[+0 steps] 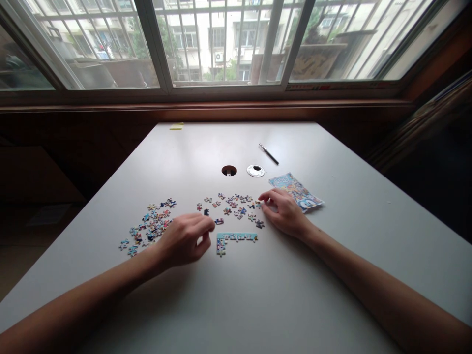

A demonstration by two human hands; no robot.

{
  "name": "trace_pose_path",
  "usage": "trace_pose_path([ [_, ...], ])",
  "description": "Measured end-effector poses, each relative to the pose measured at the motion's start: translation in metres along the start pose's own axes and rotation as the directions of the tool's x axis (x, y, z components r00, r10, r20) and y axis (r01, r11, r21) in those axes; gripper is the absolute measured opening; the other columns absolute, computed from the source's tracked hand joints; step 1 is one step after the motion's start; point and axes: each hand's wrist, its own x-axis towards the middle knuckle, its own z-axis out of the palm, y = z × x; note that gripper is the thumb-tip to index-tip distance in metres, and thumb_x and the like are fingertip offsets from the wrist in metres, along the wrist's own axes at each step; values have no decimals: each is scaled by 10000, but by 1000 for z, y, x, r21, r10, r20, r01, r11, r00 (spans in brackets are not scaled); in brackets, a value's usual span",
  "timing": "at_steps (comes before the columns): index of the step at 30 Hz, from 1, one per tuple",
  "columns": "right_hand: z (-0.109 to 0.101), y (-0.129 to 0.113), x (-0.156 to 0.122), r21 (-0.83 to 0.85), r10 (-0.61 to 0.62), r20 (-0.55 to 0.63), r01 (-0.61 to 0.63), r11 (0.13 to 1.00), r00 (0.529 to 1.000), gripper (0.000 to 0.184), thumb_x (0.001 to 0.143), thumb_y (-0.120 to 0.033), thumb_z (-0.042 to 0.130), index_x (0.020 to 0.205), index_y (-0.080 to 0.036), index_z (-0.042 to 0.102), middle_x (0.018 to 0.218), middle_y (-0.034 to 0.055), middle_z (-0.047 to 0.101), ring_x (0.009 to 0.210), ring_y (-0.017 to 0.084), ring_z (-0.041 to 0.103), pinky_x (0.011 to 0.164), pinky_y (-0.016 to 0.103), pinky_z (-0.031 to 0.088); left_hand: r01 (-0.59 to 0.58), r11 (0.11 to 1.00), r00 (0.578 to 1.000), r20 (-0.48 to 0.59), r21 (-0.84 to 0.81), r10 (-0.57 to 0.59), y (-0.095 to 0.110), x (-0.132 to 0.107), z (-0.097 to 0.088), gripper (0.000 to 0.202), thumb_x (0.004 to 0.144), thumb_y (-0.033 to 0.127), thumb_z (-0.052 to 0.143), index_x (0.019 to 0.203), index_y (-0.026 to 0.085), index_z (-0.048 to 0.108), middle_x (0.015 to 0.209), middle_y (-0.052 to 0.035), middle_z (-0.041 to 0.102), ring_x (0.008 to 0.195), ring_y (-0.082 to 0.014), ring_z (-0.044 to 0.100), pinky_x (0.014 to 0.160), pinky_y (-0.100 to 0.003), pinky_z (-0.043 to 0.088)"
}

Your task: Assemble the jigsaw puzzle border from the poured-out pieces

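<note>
My left hand (pixel 189 238) is bent over the table in a pinch, thumb and index tips drawn together. A small jigsaw piece (pixel 219 221) lies right by the index tip; whether the fingers hold anything is hidden. Just below and to the right is a joined corner of the jigsaw puzzle (pixel 238 237), a blue-edged top strip with a short left side. My right hand (pixel 283 209) rests beside the scattered pieces (pixel 234 200), thumb and fingers apart, its fingertips close to a loose piece (pixel 257 204). Part of its palm side covers the edge of a colourful picture sheet (pixel 295 189).
Another heap of pieces (pixel 151 223) lies left of centre, partly behind my left hand. Farther back on the white table (pixel 206 142) are a round cable hole (pixel 229 170), its metal cover (pixel 255 170), a pen (pixel 269 154) and yellow sticky notes (pixel 176 126). A barred window stands behind.
</note>
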Motion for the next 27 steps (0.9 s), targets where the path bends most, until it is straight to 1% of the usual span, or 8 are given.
trace_pose_path([
  [4, 0, 0, 0, 16, -5, 3, 5, 1000, 1000, 125, 843, -208, 567, 938, -222, 647, 877, 57, 630, 858, 234, 581, 831, 397, 445, 149, 983, 988, 32, 109, -153, -32, 31, -19, 174, 926, 196, 522, 1009, 186, 675, 975, -75, 689, 915, -212, 570, 772, -344, 462],
  [8, 0, 1, -1, 27, -16, -15, 17, 999, 1000, 125, 835, -208, 565, 932, -220, 643, 878, 57, 628, 861, 237, 572, 828, 401, 441, 156, 986, 977, 137, 52, -162, -59, 56, -20, 207, 909, 241, 590, 1070, 237, 720, 1039, -57, 710, 932, -206, 596, 810, -345, 459],
  [11, 0, 1, -2, 34, -22, -34, 23, 999, 999, 133, 833, -199, 558, 934, -219, 643, 877, 58, 628, 861, 237, 571, 830, 403, 440, 162, 986, 967, 203, -34, -152, -66, 66, -13, 149, 877, 267, 625, 934, 238, 760, 984, -41, 714, 841, -169, 613, 767, -300, 461],
  [14, 1, 2, -3, 39, -30, -43, 32, 999, 999, 140, 831, -195, 555, 936, -221, 643, 873, 59, 627, 857, 239, 573, 828, 407, 442, 168, 983, 964, 219, -71, -149, -67, 72, -7, 149, 861, 231, 616, 828, 206, 759, 929, -49, 708, 786, -154, 614, 749, -288, 468],
  [18, 2, 3, -3, 33, -35, -42, 37, 999, 999, 146, 823, -195, 555, 937, -220, 641, 877, 60, 629, 860, 240, 577, 829, 406, 441, 191, 973, 965, 204, -129, -162, -70, 76, -8, 73, 786, 157, 654, 789, 172, 726, 887, -58, 697, 882, -189, 613, 830, -328, 480],
  [21, 1, 1, -4, 3, -40, -55, 40, 999, 998, 146, 815, -187, 556, 940, -215, 627, 893, 63, 634, 875, 246, 577, 826, 404, 435, 251, 950, 961, 169, -187, -220, -67, 71, -15, 67, 813, 175, 638, 834, 149, 697, 823, -49, 687, 801, -162, 620, 756, -304, 511],
  [25, -3, -10, -7, -120, -103, -96, 92, 988, 990, 154, 831, -161, 548, 957, -226, 608, 936, 66, 662, 924, 263, 575, 873, 432, 399, 325, 888, 945, 99, -324, -310, -40, 45, -22, 205, 929, 248, 546, 1066, 141, 654, 887, -69, 700, 750, -132, 656, 676, -269, 560],
  [27, -7, -20, -9, -158, -149, -113, 130, 979, 982, 136, 854, -155, 534, 942, -231, 603, 930, 63, 674, 930, 262, 577, 883, 438, 385, 327, 727, 931, 74, -604, -358, -16, 26, -18, 207, 913, 254, 599, 1063, 136, 680, 983, -97, 700, 817, -150, 684, 753, -307, 591],
])
